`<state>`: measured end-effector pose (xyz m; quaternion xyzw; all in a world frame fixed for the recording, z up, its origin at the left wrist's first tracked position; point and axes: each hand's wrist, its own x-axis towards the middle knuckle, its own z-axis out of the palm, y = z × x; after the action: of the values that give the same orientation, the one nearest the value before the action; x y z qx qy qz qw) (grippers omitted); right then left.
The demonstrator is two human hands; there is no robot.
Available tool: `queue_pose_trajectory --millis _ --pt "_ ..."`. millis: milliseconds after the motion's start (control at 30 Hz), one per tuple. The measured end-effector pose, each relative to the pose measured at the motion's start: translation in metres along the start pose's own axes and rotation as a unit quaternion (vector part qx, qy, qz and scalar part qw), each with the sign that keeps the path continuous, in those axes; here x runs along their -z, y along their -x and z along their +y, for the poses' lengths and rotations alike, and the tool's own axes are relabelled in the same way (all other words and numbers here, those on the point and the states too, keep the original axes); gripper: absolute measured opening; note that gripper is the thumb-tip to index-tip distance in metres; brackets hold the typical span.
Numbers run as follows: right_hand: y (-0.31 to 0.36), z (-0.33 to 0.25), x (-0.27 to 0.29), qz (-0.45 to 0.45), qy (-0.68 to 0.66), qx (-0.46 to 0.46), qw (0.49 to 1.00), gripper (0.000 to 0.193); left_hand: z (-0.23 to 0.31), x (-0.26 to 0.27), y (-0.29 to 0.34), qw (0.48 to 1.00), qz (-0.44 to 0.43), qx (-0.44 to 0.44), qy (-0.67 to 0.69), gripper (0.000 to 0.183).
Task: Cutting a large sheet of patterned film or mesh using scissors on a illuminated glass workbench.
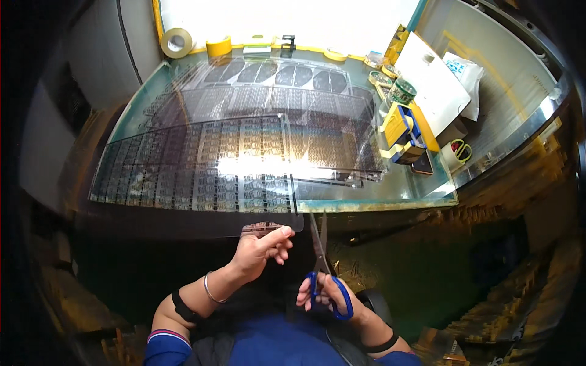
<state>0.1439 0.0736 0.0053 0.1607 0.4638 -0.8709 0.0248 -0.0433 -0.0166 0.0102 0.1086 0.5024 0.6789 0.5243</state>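
My left hand (256,253) pinches the near edge of a dark see-through film sheet (159,177), close to its right corner, with thumb on top. Rows of small repeated printed patterns cover this sheet, which lies over the glass tabletop and hangs past its front edge. My right hand (334,296) is closed round the blue handles of a pair of scissors (320,256). Their blades are slightly apart and point away from me, just right of the film's corner. Whether the blades touch the film I cannot tell.
More printed films (262,76) lie farther back on the glass table (378,204). A blue and yellow tape dispenser (403,134), a green tape roll (403,91) and a cup with green-handled scissors (453,154) stand at right. Tape rolls (176,43) line the back beside a bright panel (293,21).
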Motion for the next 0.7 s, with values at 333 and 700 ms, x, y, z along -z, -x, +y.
queue_pose_trajectory --millis 333,700 --pt "0.003 0.004 -0.002 -0.088 -0.160 -0.071 0.981 0.063 -0.017 -0.010 -0.009 0.997 0.020 -0.077 -0.009 0.015" --pt "0.008 0.004 -0.026 0.103 -0.020 -0.070 0.992 0.048 -0.027 -0.019 -0.008 0.996 0.014 -0.082 -0.032 0.015"
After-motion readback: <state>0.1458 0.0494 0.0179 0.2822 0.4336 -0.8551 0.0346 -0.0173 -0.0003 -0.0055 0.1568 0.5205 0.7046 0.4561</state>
